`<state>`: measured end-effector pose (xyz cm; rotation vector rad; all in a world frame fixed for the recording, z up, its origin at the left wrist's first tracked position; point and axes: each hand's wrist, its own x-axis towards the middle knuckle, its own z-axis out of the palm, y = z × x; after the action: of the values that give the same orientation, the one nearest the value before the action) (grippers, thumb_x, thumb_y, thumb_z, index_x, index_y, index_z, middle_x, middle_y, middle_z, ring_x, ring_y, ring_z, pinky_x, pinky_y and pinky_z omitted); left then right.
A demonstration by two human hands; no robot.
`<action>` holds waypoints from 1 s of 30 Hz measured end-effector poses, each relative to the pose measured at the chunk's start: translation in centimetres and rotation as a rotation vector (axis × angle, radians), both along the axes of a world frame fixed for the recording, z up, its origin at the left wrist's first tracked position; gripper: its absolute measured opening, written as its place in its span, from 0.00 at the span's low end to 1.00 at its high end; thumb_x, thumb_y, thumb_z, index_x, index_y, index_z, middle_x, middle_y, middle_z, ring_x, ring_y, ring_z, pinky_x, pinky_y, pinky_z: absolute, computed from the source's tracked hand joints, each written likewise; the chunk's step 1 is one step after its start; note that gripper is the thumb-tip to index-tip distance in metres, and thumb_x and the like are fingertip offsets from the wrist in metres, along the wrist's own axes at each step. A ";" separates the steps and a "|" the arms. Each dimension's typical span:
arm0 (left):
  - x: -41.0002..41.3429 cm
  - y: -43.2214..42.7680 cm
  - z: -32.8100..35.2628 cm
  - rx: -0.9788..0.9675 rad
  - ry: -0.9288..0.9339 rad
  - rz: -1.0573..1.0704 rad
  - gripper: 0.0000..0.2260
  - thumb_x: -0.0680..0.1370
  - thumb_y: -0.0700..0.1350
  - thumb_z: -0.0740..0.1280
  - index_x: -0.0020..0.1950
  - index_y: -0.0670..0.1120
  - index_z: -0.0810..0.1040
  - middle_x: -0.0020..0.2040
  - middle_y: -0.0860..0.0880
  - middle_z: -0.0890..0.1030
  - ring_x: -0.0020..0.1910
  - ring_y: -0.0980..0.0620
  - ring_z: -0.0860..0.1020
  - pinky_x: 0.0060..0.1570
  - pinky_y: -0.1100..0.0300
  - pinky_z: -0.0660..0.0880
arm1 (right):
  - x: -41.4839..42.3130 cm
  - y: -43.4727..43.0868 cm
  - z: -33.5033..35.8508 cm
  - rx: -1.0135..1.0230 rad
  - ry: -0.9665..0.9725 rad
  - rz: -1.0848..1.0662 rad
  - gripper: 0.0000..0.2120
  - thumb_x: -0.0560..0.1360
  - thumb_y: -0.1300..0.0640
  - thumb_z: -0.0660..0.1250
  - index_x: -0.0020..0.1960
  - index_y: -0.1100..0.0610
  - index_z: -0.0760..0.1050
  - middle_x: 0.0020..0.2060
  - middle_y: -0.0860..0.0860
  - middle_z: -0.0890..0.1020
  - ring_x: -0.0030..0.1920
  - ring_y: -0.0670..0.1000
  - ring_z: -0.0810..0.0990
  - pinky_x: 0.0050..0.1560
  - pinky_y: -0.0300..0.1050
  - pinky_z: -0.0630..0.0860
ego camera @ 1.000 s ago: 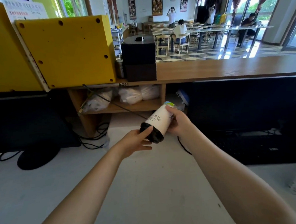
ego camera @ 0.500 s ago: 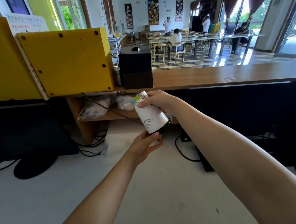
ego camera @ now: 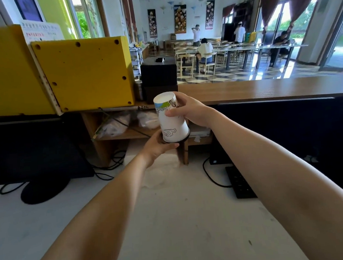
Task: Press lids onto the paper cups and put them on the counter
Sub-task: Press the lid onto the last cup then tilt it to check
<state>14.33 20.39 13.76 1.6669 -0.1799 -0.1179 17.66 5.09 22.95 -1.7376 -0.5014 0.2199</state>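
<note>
A white paper cup (ego camera: 171, 121) with printed drawings is held upside down in the middle of the view, its base pointing up. My right hand (ego camera: 189, 110) grips its side from the right. A black lid (ego camera: 184, 139) sits on the cup's mouth at the bottom; only its rim shows. My left hand (ego camera: 158, 145) cups the lid from underneath. The wooden counter (ego camera: 264, 89) runs across behind the cup at about the height of its base.
A yellow box (ego camera: 82, 73) and a black box (ego camera: 159, 74) stand on the counter's left part. A black monitor (ego camera: 31, 146) is at the left, a keyboard (ego camera: 240, 183) and cables on the white worktop (ego camera: 172, 220). Bags lie on a shelf under the counter. People sit at tables far behind.
The cup has been lifted from low over the worktop up to counter height and turned from tilted to fully upside down. Both hands rose with it, the left staying under the lid.
</note>
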 end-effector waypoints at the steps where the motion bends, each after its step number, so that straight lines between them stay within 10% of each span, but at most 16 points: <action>1: 0.1 -0.1 0.2 0.037 0.007 -0.007 0.29 0.70 0.38 0.74 0.68 0.49 0.69 0.58 0.51 0.77 0.53 0.55 0.75 0.39 0.65 0.71 | 0.1 -0.1 -0.2 0.005 0.016 -0.009 0.35 0.65 0.60 0.75 0.69 0.56 0.66 0.62 0.57 0.77 0.62 0.57 0.76 0.64 0.55 0.73; 14: 0.4 -0.7 1.1 0.181 0.101 -0.084 0.31 0.69 0.44 0.75 0.69 0.53 0.67 0.64 0.53 0.75 0.64 0.49 0.72 0.63 0.46 0.70 | -0.6 -1.6 -0.1 0.109 0.074 -0.057 0.30 0.70 0.66 0.72 0.69 0.56 0.66 0.62 0.58 0.76 0.62 0.58 0.76 0.64 0.53 0.73; 24: -4.1 -4.3 -3.7 -1.010 0.361 -0.152 0.25 0.73 0.52 0.66 0.67 0.45 0.70 0.62 0.38 0.76 0.65 0.37 0.73 0.56 0.36 0.75 | -3.8 -3.7 -3.4 0.498 0.196 -0.173 0.28 0.73 0.62 0.70 0.69 0.58 0.63 0.61 0.58 0.76 0.59 0.56 0.78 0.57 0.55 0.77; 30: -3.9 -3.8 -2.8 -0.737 0.438 0.050 0.13 0.77 0.46 0.65 0.59 0.43 0.72 0.56 0.40 0.76 0.52 0.42 0.77 0.51 0.46 0.79 | -4.9 -6.7 -6.2 0.386 0.278 -0.270 0.30 0.71 0.65 0.70 0.70 0.57 0.63 0.56 0.56 0.76 0.55 0.55 0.78 0.51 0.51 0.80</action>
<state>10.39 16.60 10.95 0.8811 0.1427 -0.3318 12.77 -1.63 16.71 -1.3518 -0.0932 0.1562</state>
